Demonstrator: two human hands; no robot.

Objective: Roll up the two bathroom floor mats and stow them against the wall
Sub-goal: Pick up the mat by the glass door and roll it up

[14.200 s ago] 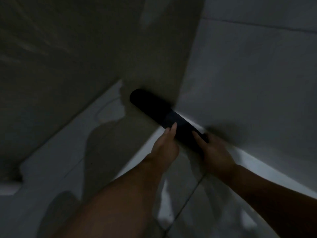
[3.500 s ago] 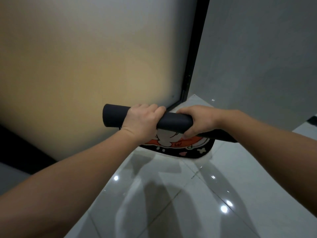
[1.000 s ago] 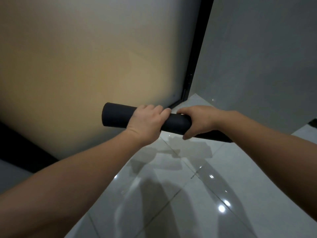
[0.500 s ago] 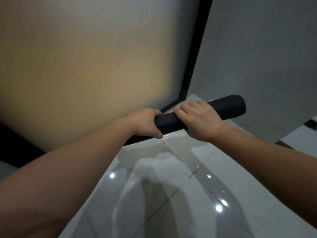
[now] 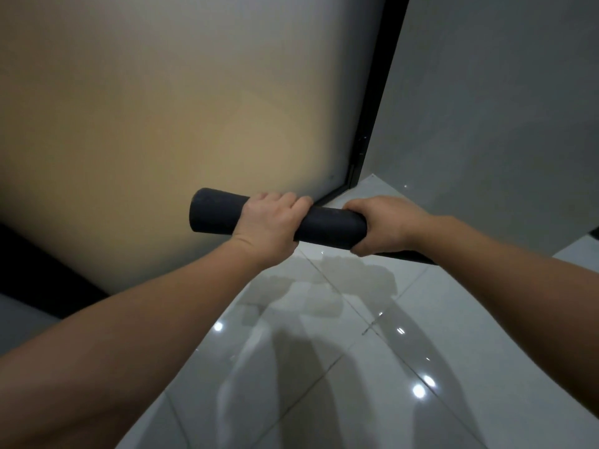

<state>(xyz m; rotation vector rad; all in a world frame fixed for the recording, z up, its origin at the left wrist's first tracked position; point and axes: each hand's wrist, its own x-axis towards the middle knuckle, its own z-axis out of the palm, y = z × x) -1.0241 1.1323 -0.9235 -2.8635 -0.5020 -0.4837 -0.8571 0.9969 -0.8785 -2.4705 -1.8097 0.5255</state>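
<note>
Since half a second ago you've swung the rolled mat (image 5: 330,226) back level, its free end now poking out past your left hand (image 5: 269,226) instead of beyond your right hand (image 5: 384,223). Both hands are wrapped tight around it, above the floor (image 5: 324,367). One mat is visible, two hands.

- A frosted panel (image 5: 168,118) fills the left side, glowing warm yellow.
- A black frame (image 5: 377,102) runs down its right edge and along its foot.
- A plain grey wall (image 5: 492,102) stands to the right, meeting the frame at the corner.
- The floor (image 5: 324,384) is glossy pale tile with thin dark joints, showing small bright light spots.
</note>
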